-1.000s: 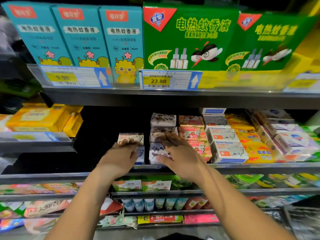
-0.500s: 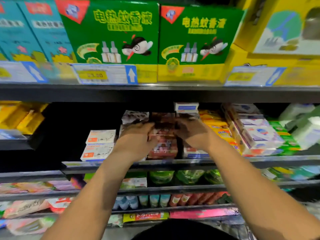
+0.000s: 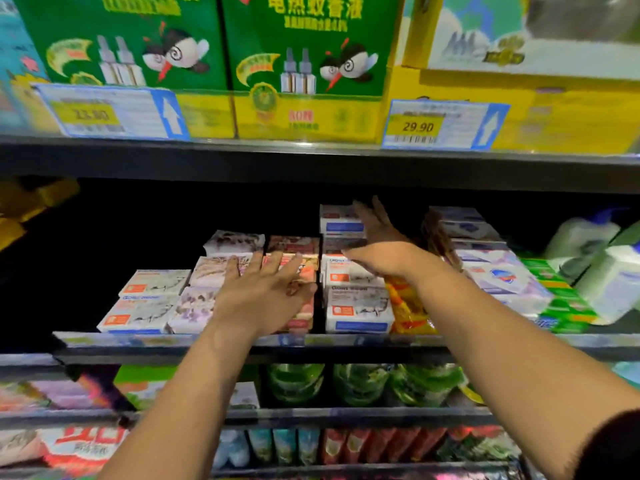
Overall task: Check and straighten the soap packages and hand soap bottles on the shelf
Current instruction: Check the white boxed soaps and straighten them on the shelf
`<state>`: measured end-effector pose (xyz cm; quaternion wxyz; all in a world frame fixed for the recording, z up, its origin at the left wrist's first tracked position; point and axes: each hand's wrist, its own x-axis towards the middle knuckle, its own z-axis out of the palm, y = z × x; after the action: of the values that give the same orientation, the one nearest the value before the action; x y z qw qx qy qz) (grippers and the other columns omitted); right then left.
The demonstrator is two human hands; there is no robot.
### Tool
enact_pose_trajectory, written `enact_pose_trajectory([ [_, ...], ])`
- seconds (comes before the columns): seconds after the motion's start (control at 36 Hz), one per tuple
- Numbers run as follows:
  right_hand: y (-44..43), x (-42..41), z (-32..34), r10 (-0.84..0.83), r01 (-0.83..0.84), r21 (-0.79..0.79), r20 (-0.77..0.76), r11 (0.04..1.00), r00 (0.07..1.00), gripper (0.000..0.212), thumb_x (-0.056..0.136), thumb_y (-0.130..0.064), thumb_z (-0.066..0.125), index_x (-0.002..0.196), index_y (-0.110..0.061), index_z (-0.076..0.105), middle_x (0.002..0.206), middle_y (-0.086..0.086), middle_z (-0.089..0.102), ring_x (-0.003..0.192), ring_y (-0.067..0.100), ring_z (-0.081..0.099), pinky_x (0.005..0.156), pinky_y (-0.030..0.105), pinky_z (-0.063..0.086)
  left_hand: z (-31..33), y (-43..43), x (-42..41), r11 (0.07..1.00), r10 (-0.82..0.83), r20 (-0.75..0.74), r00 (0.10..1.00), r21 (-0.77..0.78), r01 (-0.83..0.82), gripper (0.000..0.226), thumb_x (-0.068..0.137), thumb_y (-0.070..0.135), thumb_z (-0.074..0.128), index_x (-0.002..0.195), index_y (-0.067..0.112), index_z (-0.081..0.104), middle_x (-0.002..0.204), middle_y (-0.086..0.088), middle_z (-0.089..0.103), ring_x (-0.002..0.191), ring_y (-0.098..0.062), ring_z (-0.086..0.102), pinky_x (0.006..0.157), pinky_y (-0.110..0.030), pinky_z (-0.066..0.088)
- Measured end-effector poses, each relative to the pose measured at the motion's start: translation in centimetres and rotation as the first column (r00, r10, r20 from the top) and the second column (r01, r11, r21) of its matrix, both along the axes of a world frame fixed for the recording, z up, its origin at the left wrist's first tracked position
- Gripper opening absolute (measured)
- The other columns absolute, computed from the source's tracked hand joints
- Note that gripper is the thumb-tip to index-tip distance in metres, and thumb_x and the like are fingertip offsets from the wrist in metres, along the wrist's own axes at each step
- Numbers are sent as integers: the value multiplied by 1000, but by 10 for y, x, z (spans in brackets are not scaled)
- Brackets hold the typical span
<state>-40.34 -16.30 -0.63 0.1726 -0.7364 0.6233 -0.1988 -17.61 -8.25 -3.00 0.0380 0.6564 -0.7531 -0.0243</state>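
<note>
- Head view: two bare arms reach up to the middle shelf (image 3: 138,342), where soap packages lie in stacked columns running front to back.
- The left grip (image 3: 263,296) is spread wide, fingers straight and palm down over the pink-red soap packages (image 3: 294,244). It clasps nothing, and I cannot tell whether the palm presses on them.
- The right grip (image 3: 384,252) is also flat and open, clasping nothing. Its fingers point to 12 o'clock along the right flank of the white-and-blue soap boxes (image 3: 358,308), with the thumb out toward 9 o'clock over that column.
- At 9 o'clock of the left grip sit grey floral soap packages (image 3: 233,242). Further toward 9 o'clock is a low stack of white boxes with orange marks (image 3: 138,313).
- At 3 o'clock of the right grip lie yellow-orange packets (image 3: 408,306), then white-and-purple packs (image 3: 502,278), then green packs (image 3: 561,303).
- The hand soap bottles (image 3: 581,237), white with blue tops, stand at the frame's 3 o'clock, well apart from both grips.
- On the shelf above, green boxes (image 3: 308,46) stand at 12 o'clock, with a price tag (image 3: 443,124) reading 29.90 at their 4 o'clock.
</note>
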Motion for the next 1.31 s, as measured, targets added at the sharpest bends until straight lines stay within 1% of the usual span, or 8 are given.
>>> enact_pose_trajectory([
  [0.33, -20, -3, 6, -123, 106, -123, -146, 987, 982, 74, 89, -43, 69, 151, -18, 35, 152, 14, 35, 139, 32, 35, 111, 37, 37, -1, -5, 5, 998, -67, 18, 998, 21, 67, 70, 91, 75, 9, 154, 47, -2, 165, 9, -4, 152, -17, -10, 121, -53, -6],
  [0.53, -12, -1, 3, -128, 130, -79, 25, 988, 991, 65, 79, -42, 80, 130, -18, 48, 123, 5, 63, 109, 25, 61, 90, 37, 52, -4, -5, 5, 998, -69, 32, 997, 8, 68, 70, 90, 76, 6, 153, 47, -4, 165, 9, -5, 152, -17, -8, 121, -53, -6],
  [0.75, 8, 14, 14, -72, 119, -146, 295, 982, 953, 68, 76, -38, 85, 133, -17, 54, 127, 5, 62, 113, 23, 61, 91, 35, 52, 6, -6, 7, 998, -50, -177, 983, 35, 57, 71, 92, 75, 25, 155, 45, 10, 165, 12, 7, 152, -12, -1, 123, -46, -3],
  [0.86, 24, 25, 17, -74, 85, 5, 543, 996, 836, 71, 68, -35, 91, 130, -24, 58, 123, 5, 65, 103, 26, 69, 90, 47, 58, 29, 3, 17, 991, -128, -566, 814, -94, 91, 51, 95, 50, 57, 142, 36, 43, 138, 16, 48, 132, -10, 41, 107, -24, 30],
  [1.0, 54, 42, 19, -46, -34, 119, 612, 992, 790, 75, 50, -64, 87, 116, -34, 67, 118, -6, 71, 111, 16, 66, 101, 47, 51, 41, 11, 39, 990, -140, -557, 819, -102, 100, 75, 89, 20, 70, 153, 23, 30, 147, -8, 46, 135, -23, 42, 103, -15, 30],
  [1.11, 83, 61, 20, -66, -97, 197, 686, 976, 724, 65, 53, -58, 90, 111, -40, 69, 115, -8, 73, 108, 18, 69, 100, 50, 52, 47, 26, 56, 984, -176, -600, 780, -129, 123, 54, 83, 28, 78, 133, 24, 60, 128, 6, 61, 118, 2, 47, 95, -5, 32],
  [1.17, 96, 69, 20, -79, -101, 210, 704, 972, 706, 59, 59, -60, 87, 111, -37, 71, 112, -4, 74, 106, 26, 69, 96, 56, 52, 46, 36, 66, 979, -202, -695, 690, -155, 131, 42, 76, 44, 79, 116, 33, 70, 106, 25, 65, 98, 12, 55, 81, -1, 37],
  [1.31, 122, 81, 22, -134, -244, 367, 756, 898, 641, 53, 79, -66, 67, 110, -24, 76, 115, 0, 74, 113, 20, 67, 107, 47, 44, 42, 58, 77, 991, -128, -939, 318, -109, 79, 36, 62, 49, 77, 94, 56, 64, 95, 19, 70, 86, -2, 67, 73, -16, 52],
])
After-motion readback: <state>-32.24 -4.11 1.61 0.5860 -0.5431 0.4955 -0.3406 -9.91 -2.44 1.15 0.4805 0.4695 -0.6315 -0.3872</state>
